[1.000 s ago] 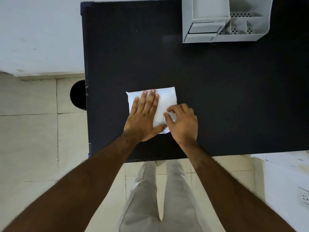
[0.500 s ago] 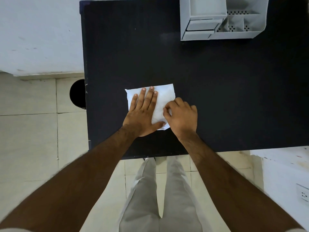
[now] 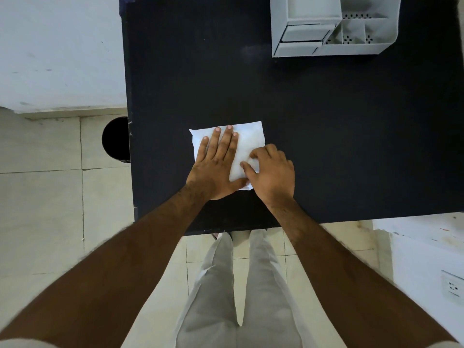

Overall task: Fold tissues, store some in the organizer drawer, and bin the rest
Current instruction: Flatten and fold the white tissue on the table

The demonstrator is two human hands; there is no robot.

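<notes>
A white tissue [image 3: 248,141] lies flat on the black table [image 3: 326,134], near its front edge. My left hand [image 3: 216,164] presses flat on the tissue's left half, fingers spread and pointing away from me. My right hand [image 3: 272,172] pinches the tissue's right edge between thumb and curled fingers, lifting it slightly. The grey organizer [image 3: 334,26] with its drawer [image 3: 303,36] stands at the table's far right, well away from both hands. A black round bin [image 3: 116,139] shows on the floor, half hidden by the table's left edge.
White walls stand to the left and at the lower right, where a socket [image 3: 453,287] is mounted. My legs in grey trousers [image 3: 238,297] are below the table's front edge, over a tiled floor.
My right hand has crept a little farther up the tissue's right edge and gripped it. The left hand stays pressed flat. The view has shifted slightly.
</notes>
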